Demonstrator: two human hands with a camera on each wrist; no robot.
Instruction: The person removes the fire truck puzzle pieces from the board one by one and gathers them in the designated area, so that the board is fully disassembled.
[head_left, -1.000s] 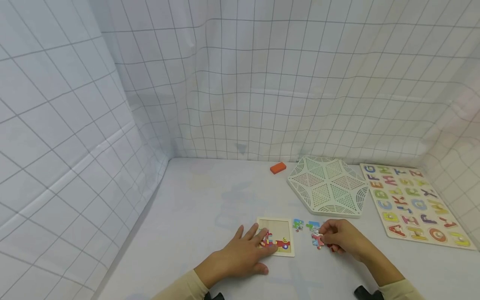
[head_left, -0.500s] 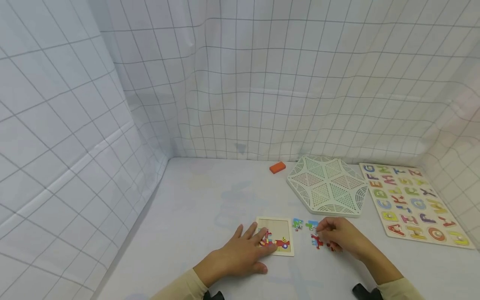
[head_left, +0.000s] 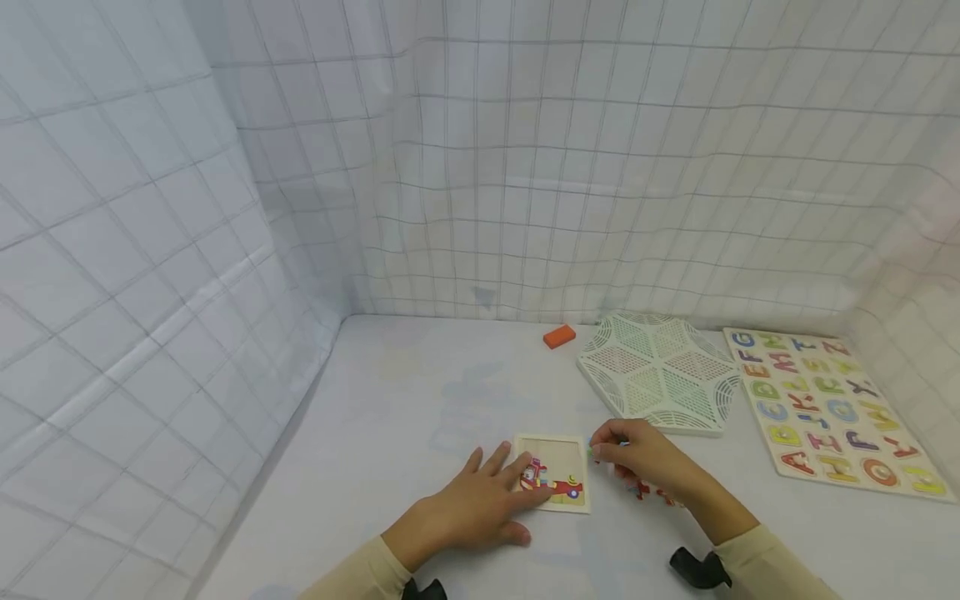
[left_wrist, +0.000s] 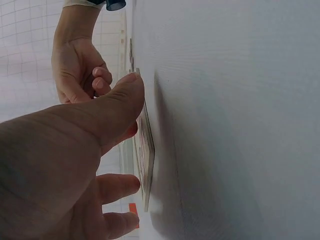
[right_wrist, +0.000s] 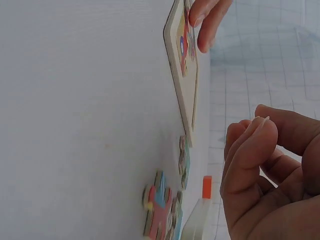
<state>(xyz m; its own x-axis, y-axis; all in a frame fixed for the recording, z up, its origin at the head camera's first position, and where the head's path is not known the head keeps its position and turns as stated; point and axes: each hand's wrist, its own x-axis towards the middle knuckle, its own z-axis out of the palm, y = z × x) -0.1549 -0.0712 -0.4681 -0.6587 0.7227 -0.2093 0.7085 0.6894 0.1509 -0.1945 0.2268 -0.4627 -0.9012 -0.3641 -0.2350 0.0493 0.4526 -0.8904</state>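
Note:
My left hand (head_left: 480, 508) lies spread over the left side of a small wooden puzzle tray (head_left: 553, 451), fingers straight and touching it. Fitted pieces in the tray show a red vehicle with a blue wheel (head_left: 573, 493). Just right of the tray is my right hand (head_left: 645, 458), its fingers curled and the fingertips close together, with nothing visible between them in the right wrist view. Below those fingertips, a blue-green puzzle piece (right_wrist: 184, 162) lies by the tray's corner. A red and blue piece (right_wrist: 159, 205) and another blue-topped piece (right_wrist: 176, 220) lie nearby, partly hidden in the head view.
At the back stand an orange block (head_left: 558, 336) and a pale hexagonal pegboard (head_left: 660, 371). A wooden alphabet board (head_left: 832, 408) lies along the right side. Gridded white curtains (head_left: 525, 167) border the table at the back and sides.
My right hand has moved left and slightly away from me, from the red piece to the blue-green piece beside the tray. The left hand has stayed nearly still on the tray.

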